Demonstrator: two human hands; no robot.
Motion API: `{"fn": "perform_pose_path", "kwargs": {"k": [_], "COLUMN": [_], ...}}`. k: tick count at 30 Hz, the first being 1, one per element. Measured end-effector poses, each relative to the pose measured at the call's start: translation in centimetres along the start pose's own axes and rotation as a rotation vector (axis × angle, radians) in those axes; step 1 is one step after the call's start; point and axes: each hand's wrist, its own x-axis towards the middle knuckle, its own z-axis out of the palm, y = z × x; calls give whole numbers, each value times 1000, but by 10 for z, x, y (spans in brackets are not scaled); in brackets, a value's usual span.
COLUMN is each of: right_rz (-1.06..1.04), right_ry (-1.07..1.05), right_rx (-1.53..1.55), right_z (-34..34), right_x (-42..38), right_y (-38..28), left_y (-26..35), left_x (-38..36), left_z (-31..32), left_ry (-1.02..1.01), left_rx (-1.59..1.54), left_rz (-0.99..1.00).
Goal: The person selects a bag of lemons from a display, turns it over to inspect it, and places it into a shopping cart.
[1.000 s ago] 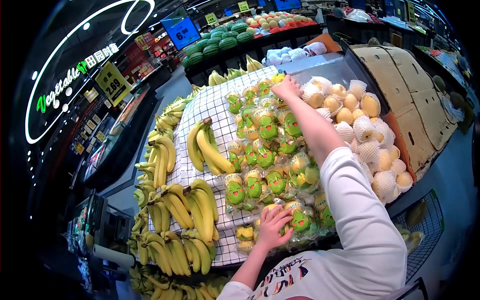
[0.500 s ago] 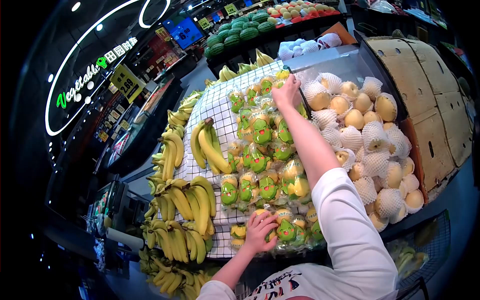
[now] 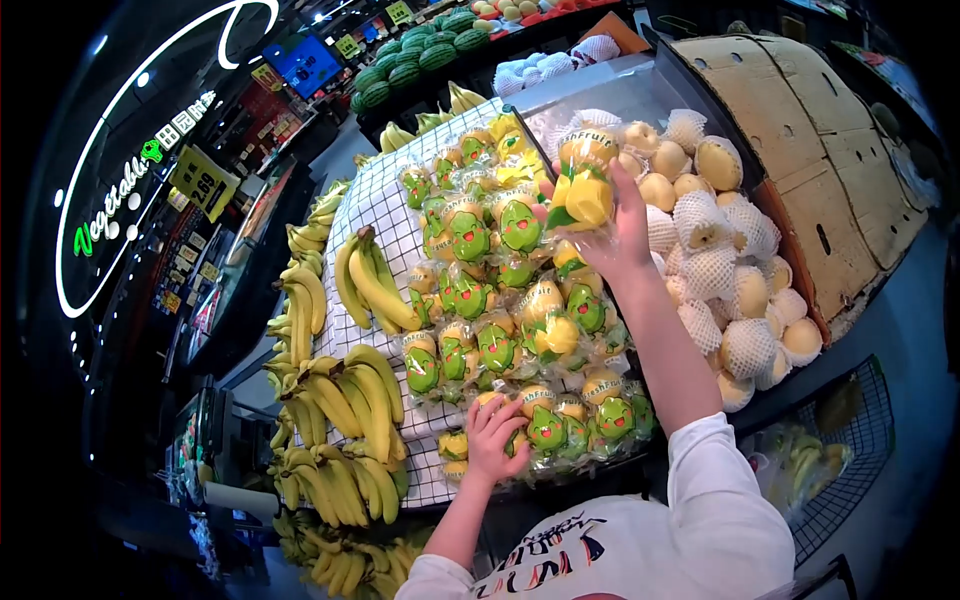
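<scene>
My right hand point(image 3: 628, 225) grips a clear printed bag of yellow fruit point(image 3: 585, 185), raised above the display with its lettering showing. Yellow shapes and green leaves are printed on this bag. On the front row of the stand, my left hand point(image 3: 492, 440) lies with fingers spread over a wrapped fruit, touching the packs. Beside it are bagged fruits with green smiling cartoon prints point(image 3: 548, 430). More such bags point(image 3: 465, 235) fill the rows behind. The exact kind of fruit inside cannot be made out.
Banana bunches point(image 3: 365, 400) line the left side of the white gridded cloth point(image 3: 335, 330). Round pale fruits in foam nets point(image 3: 700, 220) are heaped at right, beside cardboard point(image 3: 800, 120). A wire basket point(image 3: 850, 480) stands low right; watermelons point(image 3: 410, 65) lie far back.
My right hand has come back toward me from the far end of the rows and now holds up a bagged fruit. The view has shifted; my left hand stays on the front packs.
</scene>
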Motion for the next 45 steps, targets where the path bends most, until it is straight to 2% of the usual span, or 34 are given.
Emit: {"fn": "perform_pose_path", "kwargs": {"k": [2, 4, 5, 7, 13, 18, 20, 24, 27, 28, 30, 33, 35, 36, 38, 40, 42, 44, 45], "right_rz": [74, 149, 196, 115, 165, 84, 158, 247, 377, 370, 369, 368, 397, 410, 429, 410, 350, 319, 304], "right_ry": [15, -90, -95, -40, -70, -19, -34, 31, -64, -5, -23, -146, -58, -8, -38, -58, 3, 38, -10], "right_rx": [168, 265, 143, 174, 268, 35, -38, 15, 127, 158, 208, 253, 233, 224, 189, 134, 136, 187, 171], "right_z": [-15, -41, -46, -44, -44, -36, -29, -22, -31, -29, -32, -38, -39, -40, -42, -33, -27, -22, -23], "right_x": [-47, -80, -98, -117, -127, -128, -138, -162, -184, -191, -203, -214, -219, -223, -228, -232, -237, -242, -245], "right_y": [10, 20, 18, 26, 38, 40, 34, 36, 42, 43, 48, 50, 47, 45, 38, 30, 27, 24, 25], "left_y": [1, 3, 4, 7, 1, -2, 1, -4, -2, -2, -2, 0, 8, 16, 38, 67, 92, 110, 122], "left_x": [1, 2, 2, 1, -3, -3, -4, -7, -5, -5, -6, -3, 1, 3, 7, 9, 12, 22, 27], "left_z": [3, 5, 7, 12, 20, 19, 17, 18, 16, 16, 18, 15, 9, 7, 7, 8, -5, -18, -17], "left_ry": [12, -13, -1, -4, 18, 15, 20, 40, 46, 48, 47, 33, -17, 32, 123, 307, 227, -161, -244], "left_rx": [-4, 28, 53, 67, 87, 97, 87, 74, 69, 73, 81, 65, 49, 6, -87, -524, -911, -1037, -1168], "left_rz": [12, 13, 35, 87, 121, 97, 51, 29, 29, 24, 17, 23, 31, -24, -135, -345, -447, -554, -578]}}
